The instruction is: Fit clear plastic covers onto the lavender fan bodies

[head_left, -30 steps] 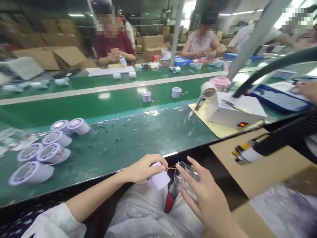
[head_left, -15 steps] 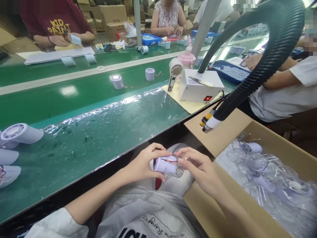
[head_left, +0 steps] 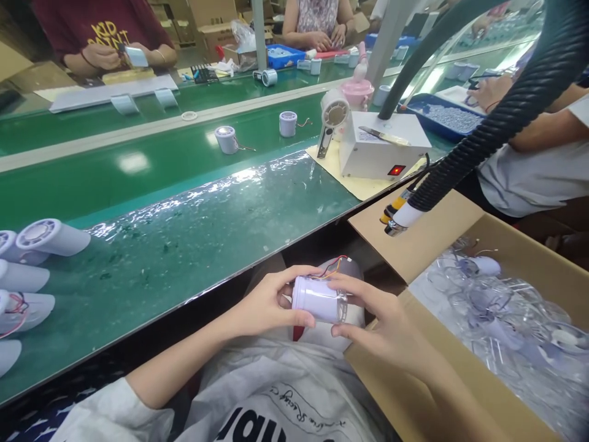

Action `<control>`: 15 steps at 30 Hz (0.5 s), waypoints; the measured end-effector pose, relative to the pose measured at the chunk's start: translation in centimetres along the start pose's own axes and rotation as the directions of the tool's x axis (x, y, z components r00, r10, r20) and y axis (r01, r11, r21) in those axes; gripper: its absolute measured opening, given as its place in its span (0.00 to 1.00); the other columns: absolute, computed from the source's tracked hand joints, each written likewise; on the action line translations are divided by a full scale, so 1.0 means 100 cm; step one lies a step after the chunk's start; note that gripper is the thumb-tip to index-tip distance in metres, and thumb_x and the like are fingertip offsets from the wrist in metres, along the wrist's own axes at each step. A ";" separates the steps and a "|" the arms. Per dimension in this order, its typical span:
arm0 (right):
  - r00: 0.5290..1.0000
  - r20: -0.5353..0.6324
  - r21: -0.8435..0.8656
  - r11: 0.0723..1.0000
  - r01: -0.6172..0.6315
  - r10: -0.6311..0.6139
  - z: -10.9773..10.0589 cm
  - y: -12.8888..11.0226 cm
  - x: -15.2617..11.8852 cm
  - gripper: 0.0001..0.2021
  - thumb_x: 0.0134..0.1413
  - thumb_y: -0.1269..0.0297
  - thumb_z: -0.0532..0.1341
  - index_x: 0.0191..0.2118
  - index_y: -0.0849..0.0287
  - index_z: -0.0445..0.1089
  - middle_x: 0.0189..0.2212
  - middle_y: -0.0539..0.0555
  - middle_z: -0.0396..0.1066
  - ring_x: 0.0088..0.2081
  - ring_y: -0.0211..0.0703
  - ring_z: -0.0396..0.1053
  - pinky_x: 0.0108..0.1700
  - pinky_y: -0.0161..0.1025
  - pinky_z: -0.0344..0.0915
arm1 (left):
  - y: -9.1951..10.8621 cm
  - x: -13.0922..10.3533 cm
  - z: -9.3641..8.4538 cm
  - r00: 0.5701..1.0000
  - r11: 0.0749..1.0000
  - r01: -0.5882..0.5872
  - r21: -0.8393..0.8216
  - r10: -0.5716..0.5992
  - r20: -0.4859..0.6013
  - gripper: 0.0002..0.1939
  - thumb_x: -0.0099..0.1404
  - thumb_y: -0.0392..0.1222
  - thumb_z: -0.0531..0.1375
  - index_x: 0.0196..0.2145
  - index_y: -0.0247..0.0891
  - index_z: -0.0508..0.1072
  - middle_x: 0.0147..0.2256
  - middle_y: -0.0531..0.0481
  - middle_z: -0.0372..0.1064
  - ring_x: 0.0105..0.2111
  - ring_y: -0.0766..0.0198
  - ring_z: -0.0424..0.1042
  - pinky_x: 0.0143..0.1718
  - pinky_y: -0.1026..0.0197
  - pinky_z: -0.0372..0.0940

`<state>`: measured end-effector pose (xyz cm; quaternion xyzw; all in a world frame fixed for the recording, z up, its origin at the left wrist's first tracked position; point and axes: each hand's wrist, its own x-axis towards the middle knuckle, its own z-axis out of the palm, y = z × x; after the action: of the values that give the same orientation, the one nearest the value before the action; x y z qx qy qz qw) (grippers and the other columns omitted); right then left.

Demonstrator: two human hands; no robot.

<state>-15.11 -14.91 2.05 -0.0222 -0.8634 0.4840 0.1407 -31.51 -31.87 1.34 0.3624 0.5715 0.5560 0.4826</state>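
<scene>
Above my lap I have a pale lavender cylindrical housing point(head_left: 315, 299) lying on its side. My left hand point(head_left: 280, 301) is closed round its left end, thumb below and fingers over the top. The fingers of my right hand point(head_left: 368, 304) rest on its upper right side, with the thumb low by the clear plastic end piece point(head_left: 341, 307). Thin red, black and orange wires point(head_left: 338, 264) stick up from the housing's far side and end in a small white connector.
An open carton point(head_left: 519, 245) of clear plastic parts stands at right. Over its edge hangs a black flexible hose point(head_left: 488, 129) from a white box point(head_left: 384, 150). Several lavender housings point(head_left: 59, 238) lie on the table at left; others stand on the green belt point(head_left: 175, 147). Co-workers sit opposite and at right.
The housing has been turned in my hands, so the wires now stand up at its far side instead of lying across its near face. My right fingers have spread along it.
</scene>
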 end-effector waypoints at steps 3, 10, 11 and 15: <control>1.000 0.031 0.057 0.998 -0.002 0.000 -0.001 -0.002 -0.002 0.24 0.52 0.73 0.66 0.54 0.52 0.65 0.58 0.59 0.66 0.54 0.51 0.70 0.52 0.45 0.72 | 0.005 -0.002 0.000 1.000 0.999 0.001 0.045 -0.001 -0.001 0.35 0.50 0.49 0.72 0.55 0.46 0.68 0.52 0.45 0.67 0.43 0.58 0.70 0.43 0.59 0.67; 0.996 0.038 0.158 0.984 -0.080 0.075 0.001 -0.004 -0.003 0.22 0.54 0.68 0.67 0.54 0.52 0.65 0.57 0.59 0.67 0.57 0.54 0.66 0.52 0.49 0.72 | 0.009 -0.007 -0.002 0.996 0.994 -0.081 0.080 0.079 0.028 0.41 0.48 0.43 0.73 0.59 0.47 0.66 0.57 0.43 0.66 0.52 0.52 0.69 0.52 0.53 0.66; 0.994 0.047 0.202 0.974 -0.103 0.096 0.001 -0.004 -0.003 0.22 0.54 0.68 0.67 0.54 0.51 0.65 0.56 0.57 0.68 0.57 0.53 0.67 0.52 0.48 0.72 | 0.009 -0.006 -0.003 0.996 0.994 -0.090 0.054 0.088 0.034 0.41 0.48 0.42 0.74 0.59 0.47 0.66 0.58 0.43 0.65 0.54 0.51 0.68 0.54 0.52 0.65; 0.978 0.040 0.415 0.887 -0.203 0.206 0.001 0.010 -0.002 0.21 0.54 0.67 0.68 0.52 0.50 0.64 0.55 0.56 0.67 0.55 0.50 0.68 0.54 0.48 0.70 | 0.003 0.017 -0.004 0.997 0.995 -0.030 -0.096 0.037 0.072 0.44 0.46 0.36 0.74 0.60 0.45 0.65 0.60 0.41 0.63 0.57 0.51 0.66 0.57 0.51 0.63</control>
<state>-15.03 -14.50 1.08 -0.0839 -0.7326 0.6691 0.0928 -32.41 -30.32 1.37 0.3689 0.5200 0.5767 0.5108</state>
